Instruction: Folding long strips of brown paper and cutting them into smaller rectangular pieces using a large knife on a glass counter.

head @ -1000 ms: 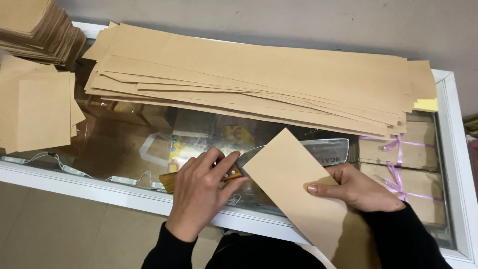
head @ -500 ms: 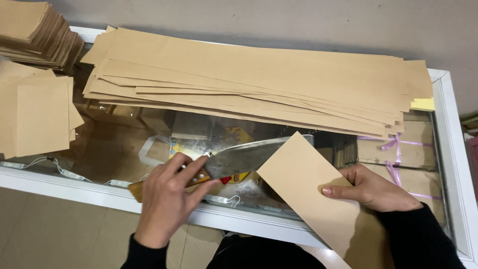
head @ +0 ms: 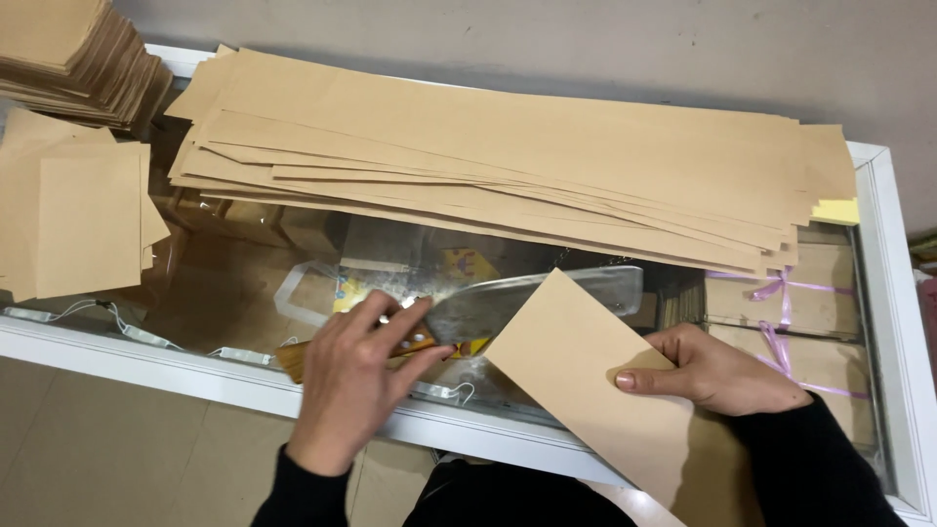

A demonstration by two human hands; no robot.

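My left hand (head: 356, 376) gripped the knife (head: 517, 303) by its handle; my right hand (head: 717, 371) pressed the folded kraft sheet (head: 586, 376) flat, wisely clear of the blade.

- just one view here, a head-worn cam, so nothing overlaps with a second angle
- it looks steeply down and a bit forward from over the near edge of the glass-topped counter (head: 244, 376); the person's own dark sleeves come in from the bottom of the frame
- pretty close up: the left hand (head: 356, 376) and right hand (head: 717, 371) fill the lower middle
- the counter's far edge sits along the top with grey wall behind it; its right edge shows, the left end is cut off
- slightly tilted framing, so the near edge slopes down to the right; bare floor shows bottom left
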